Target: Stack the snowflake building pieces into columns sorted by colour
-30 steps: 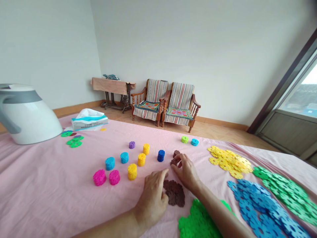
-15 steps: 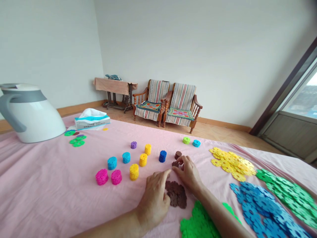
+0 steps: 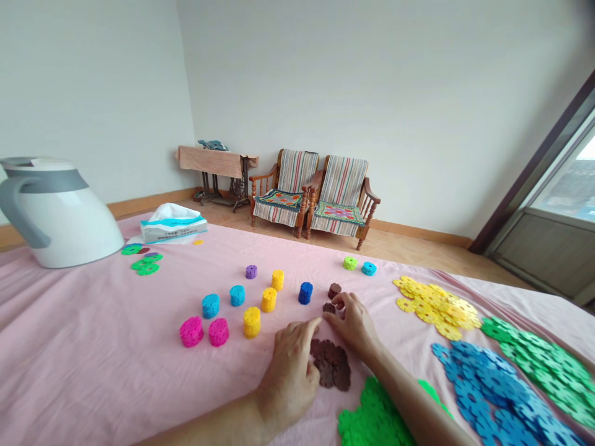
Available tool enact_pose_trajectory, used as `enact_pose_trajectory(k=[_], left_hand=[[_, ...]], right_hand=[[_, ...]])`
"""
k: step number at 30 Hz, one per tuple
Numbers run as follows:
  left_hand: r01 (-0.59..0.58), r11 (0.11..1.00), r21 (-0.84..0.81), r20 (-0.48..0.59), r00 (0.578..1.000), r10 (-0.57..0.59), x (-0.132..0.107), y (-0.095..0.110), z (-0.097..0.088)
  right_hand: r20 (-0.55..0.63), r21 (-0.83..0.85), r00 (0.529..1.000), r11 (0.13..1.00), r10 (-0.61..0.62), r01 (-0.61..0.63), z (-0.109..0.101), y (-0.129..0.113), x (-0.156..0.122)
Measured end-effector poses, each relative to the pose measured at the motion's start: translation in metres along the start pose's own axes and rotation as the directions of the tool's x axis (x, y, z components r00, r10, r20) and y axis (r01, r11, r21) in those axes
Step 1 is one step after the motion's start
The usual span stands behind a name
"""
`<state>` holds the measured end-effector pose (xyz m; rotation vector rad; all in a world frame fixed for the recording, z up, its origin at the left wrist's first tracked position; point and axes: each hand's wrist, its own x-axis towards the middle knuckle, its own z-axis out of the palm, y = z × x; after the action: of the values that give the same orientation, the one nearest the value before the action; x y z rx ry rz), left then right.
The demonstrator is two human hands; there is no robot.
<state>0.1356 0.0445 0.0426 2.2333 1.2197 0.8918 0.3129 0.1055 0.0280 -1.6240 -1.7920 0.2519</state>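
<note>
My right hand (image 3: 351,322) pinches a small brown snowflake disc (image 3: 329,308) at the tablecloth, thumb and index finger on its edge. Just behind it stands a short brown stack (image 3: 334,290) of the same notched discs. My left hand (image 3: 292,365) rests at the left side of a loose pile of brown discs (image 3: 333,367), index finger and thumb apart, and its palm side is hidden from me. Left of the hands are a dark blue stack (image 3: 305,293) and yellow stacks, the nearest yellow stack (image 3: 251,323) being closest to my left hand.
Pink stacks (image 3: 191,332), light blue stacks (image 3: 211,305) and a purple one (image 3: 251,271) stand at left. Loose yellow (image 3: 437,303), blue (image 3: 497,384) and green discs (image 3: 376,415) lie at right. A white jug (image 3: 74,217) and tissue pack (image 3: 174,226) are at far left.
</note>
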Motion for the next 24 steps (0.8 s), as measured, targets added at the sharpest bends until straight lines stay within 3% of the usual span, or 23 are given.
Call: enact_pose_trajectory(k=[5, 9, 13, 15, 17, 24], left_hand=[[0.014, 1.0, 0.004, 0.011, 1.0, -0.014, -0.001, -0.001, 0.0], [0.015, 1.0, 0.002, 0.004, 1.0, -0.015, -0.002, -0.002, 0.001], [0.012, 1.0, 0.008, 0.013, 1.0, -0.012, -0.002, -0.001, 0.001], [0.01, 1.0, 0.01, 0.015, 1.0, -0.01, -0.001, 0.0, 0.001], [0.007, 1.0, 0.011, 0.01, 1.0, -0.007, -0.001, 0.0, 0.0], [-0.002, 1.0, 0.012, 0.004, 1.0, 0.002, 0.001, 0.001, 0.0]], right_hand=[[0.018, 0.025, 1.0, 1.0, 0.018, -0.018, -0.029, -0.01, 0.004], [0.268, -0.031, 0.963, 0.999, -0.007, 0.016, -0.073, -0.011, 0.003], [0.516, -0.06, 0.856, 0.996, -0.024, 0.064, -0.101, -0.004, -0.007], [0.607, -0.048, 0.794, 0.996, -0.033, 0.078, -0.103, -0.002, -0.011], [0.635, -0.067, 0.772, 0.994, -0.025, 0.087, -0.1, -0.001, -0.013], [0.527, -0.083, 0.846, 0.986, -0.079, 0.143, -0.081, -0.005, -0.01]])
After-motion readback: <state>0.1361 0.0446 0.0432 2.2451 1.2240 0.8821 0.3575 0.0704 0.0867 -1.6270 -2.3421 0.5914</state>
